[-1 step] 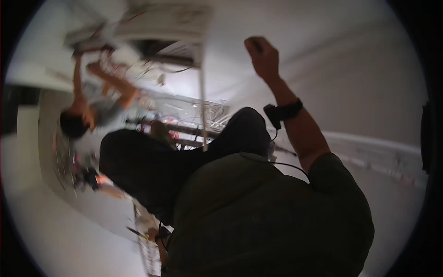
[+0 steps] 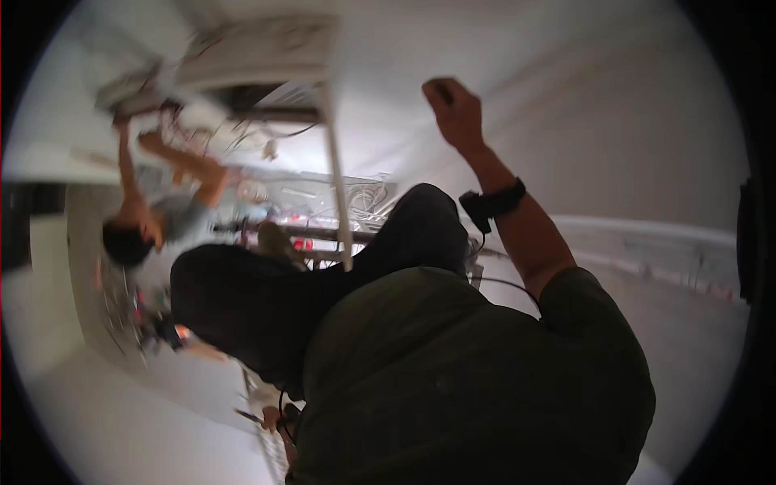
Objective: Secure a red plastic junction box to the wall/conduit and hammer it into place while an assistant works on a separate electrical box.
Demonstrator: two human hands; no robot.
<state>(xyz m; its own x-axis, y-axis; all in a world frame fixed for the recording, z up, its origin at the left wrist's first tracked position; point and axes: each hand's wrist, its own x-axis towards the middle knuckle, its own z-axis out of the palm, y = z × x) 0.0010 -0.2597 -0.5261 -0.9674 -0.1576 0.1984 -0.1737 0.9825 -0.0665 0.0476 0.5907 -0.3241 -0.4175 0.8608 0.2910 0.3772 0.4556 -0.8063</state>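
Far left: a second person (image 2: 153,222) in a grey top, seen tilted by the lens, both arms raised to a cluttered white shelf unit (image 2: 242,56). Items on it are blurred; no package, label or sign can be told apart by shape or colour.

Left, lower: a patch of small red and dark objects (image 2: 149,319) against a pale wall, too blurred to identify.

Centre left: a white upright post (image 2: 338,186) running down from the shelf unit, with a tangle of white cables (image 2: 364,198) just beside it and red-tinted pieces (image 2: 301,242) behind.

Centre: the wearer's dark trousers (image 2: 242,299) and dark olive shirt (image 2: 453,380), filling the lower middle of the view.

Bottom centre: left hand (image 2: 279,420), only partly visible at the shirt's edge beside a pale wire-mesh item (image 2: 271,457); whether it is spread or closed cannot be told.

Centre right: right hand (image 2: 453,109), raised well above the torso, fingers curled closed around a small dark object (image 2: 440,89) that sits at the top of the fist. A black wrist strap (image 2: 493,202) circles the forearm below it, with a thin dark cable (image 2: 505,283) trailing near the elbow.

Right: a pale wall and a long white ledge (image 2: 647,234) carrying small indistinct bits, some red.
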